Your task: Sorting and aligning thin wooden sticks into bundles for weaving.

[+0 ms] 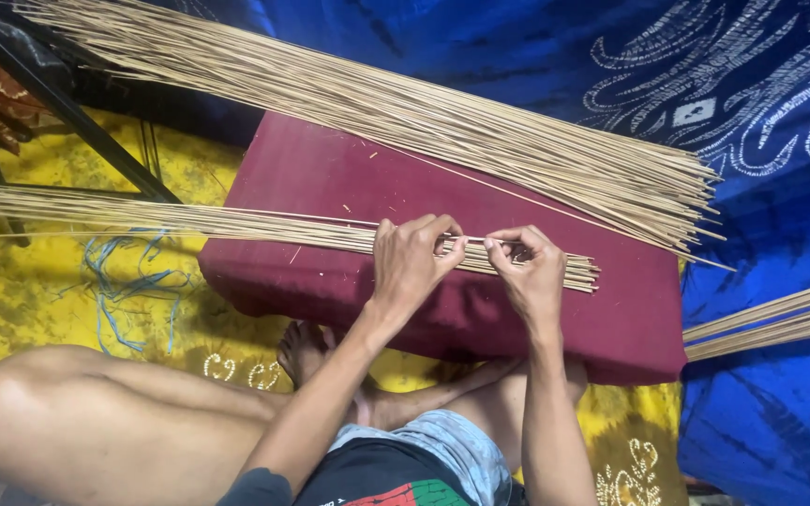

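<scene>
A flat bundle of thin tan sticks (236, 223) lies across a maroon cushion (349, 178), reaching off to the left. My left hand (412, 258) rests on this bundle with its fingers curled over the sticks. My right hand (529, 267) sits just to the right, fingertips pinching the same sticks near their right ends. The two hands almost touch at the fingertips. A larger fan of the same sticks (405, 112) lies diagonally across the cushion's far side.
A yellow patterned cloth (67, 300) covers the floor with blue string (128, 281) on it. Blue patterned fabric (761, 112) lies at the right, more sticks (780, 319) poking in there. A black metal stand (67, 112) is at upper left. My bare legs cross below.
</scene>
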